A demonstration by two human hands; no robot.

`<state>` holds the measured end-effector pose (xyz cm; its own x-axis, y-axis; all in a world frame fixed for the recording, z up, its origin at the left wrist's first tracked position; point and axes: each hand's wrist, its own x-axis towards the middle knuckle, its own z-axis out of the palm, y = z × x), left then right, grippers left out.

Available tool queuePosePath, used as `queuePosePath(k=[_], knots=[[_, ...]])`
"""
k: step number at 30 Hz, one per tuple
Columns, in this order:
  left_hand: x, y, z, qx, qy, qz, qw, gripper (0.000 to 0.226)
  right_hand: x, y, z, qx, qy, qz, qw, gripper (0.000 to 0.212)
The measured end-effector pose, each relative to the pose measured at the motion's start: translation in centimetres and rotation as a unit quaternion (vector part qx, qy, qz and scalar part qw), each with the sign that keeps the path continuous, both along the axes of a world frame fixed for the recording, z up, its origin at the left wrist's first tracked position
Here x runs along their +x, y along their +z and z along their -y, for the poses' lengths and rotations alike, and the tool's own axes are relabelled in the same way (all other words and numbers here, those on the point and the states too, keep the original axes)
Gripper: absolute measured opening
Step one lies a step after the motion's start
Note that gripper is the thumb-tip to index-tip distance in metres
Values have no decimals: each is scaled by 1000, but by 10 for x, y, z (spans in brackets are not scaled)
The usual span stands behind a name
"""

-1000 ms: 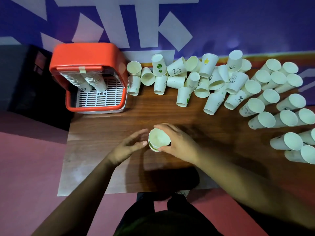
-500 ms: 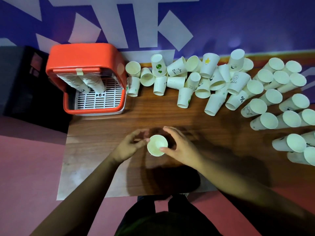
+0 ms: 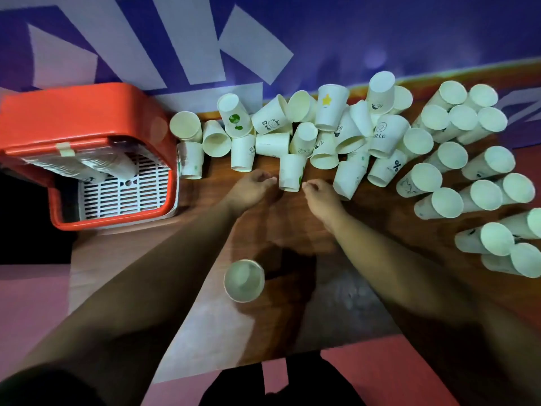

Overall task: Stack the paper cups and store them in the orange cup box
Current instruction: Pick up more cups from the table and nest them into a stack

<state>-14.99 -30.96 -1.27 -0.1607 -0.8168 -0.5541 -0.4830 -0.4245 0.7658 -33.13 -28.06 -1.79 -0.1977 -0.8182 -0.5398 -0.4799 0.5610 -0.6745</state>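
Here both hands, left [image 3: 252,187] and right [image 3: 321,194], flank an upside-down cup [image 3: 290,172], grips open and empty; another cup [image 3: 385,135] reads "HELLO".

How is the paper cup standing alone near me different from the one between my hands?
The lone white paper cup stands mouth up near the table's front edge, apart from everything; the white paper cup with a green mark stands mouth down at the edge of the pile. No print shows on the lone one. The left hand and right hand flank only the marked cup. Both are white paper.
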Motion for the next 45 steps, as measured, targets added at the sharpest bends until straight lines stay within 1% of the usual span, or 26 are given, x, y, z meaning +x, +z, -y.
queuePosePath(k=[2, 5, 8, 10, 12, 14, 16, 18, 19, 21, 22, 23, 25, 27, 29, 32, 35, 37, 39, 40, 42, 45], knots=[[-12, -8, 12, 25, -3, -7, 1000, 38, 3, -10, 12, 6, -18, 14, 1000, 44], [-21, -22, 24, 47, -11, -37, 998, 34, 7, -20, 25, 15, -34, 33, 999, 44], [-20, -46, 28, 68, -1, -44, 997, 53, 8, -29, 31, 23, -38, 42, 998, 45], [-19, -57, 25, 70, 15, -55, 996, 49, 7, -37, 32, 8, -31, 31, 999, 43], [-21, -40, 18, 54, 58, -63, 995, 39, 5, -41, 27, -25, -31, 25, 999, 35], [-18, -25, 11, 29, 103, -88, 990, 37, 5, -39, 20, -53, -51, 59, 996, 28], [-11, -10, 0, 9, 123, -122, 985, 35, 7, -26, 11, -66, -67, 113, 989, 29], [0, 5, -15, -9, 135, -157, 978, 28, 9, -9, 1, -81, -42, 139, 986, 34], [6, 13, -23, -22, 137, -163, 977, 30, 10, -1, -5, -88, -15, 146, 985, 41], [19, 31, -41, -49, 125, -159, 978, 46, 13, 17, -21, -100, 42, 170, 980, 63], [26, 40, -51, -59, 116, -158, 979, 50, 14, 25, -29, -101, 62, 185, 976, 72], [31, 48, -61, -69, 106, -157, 979, 49, 17, 33, -38, -102, 80, 197, 972, 78], [40, 64, -84, -90, 97, -157, 979, 44, 22, 47, -54, -107, 112, 198, 968, 80], [46, 77, -107, -110, 103, -164, 975, 38, 25, 63, -71, -111, 144, 199, 963, 79], [53, 83, -129, -130, 106, -172, 971, 37, 29, 81, -87, -111, 161, 218, 956, 70], [62, 83, -158, -137, 124, -187, 965, 54, 37, 94, -110, -124, 172, 246, 946, 47], [68, 82, -186, -135, 123, -182, 966, 68, 44, 92, -129, -135, 175, 262, 939, 41], [72, 78, -201, -134, 123, -165, 969, 67, 46, 87, -139, -130, 190, 255, 939, 43], [76, 73, -213, -130, 111, -135, 976, 60, 47, 79, -148, -122, 213, 231, 941, 44], [77, 70, -219, -127, 102, -116, 980, 60, 46, 74, -153, -120, 227, 215, 942, 44], [77, 65, -230, -119, 87, -93, 985, 65, 46, 65, -159, -132, 257, 173, 942, 48], [73, 57, -242, -89, 89, -100, 987, 69, 47, 55, -163, -140, 297, 110, 938, 53]])
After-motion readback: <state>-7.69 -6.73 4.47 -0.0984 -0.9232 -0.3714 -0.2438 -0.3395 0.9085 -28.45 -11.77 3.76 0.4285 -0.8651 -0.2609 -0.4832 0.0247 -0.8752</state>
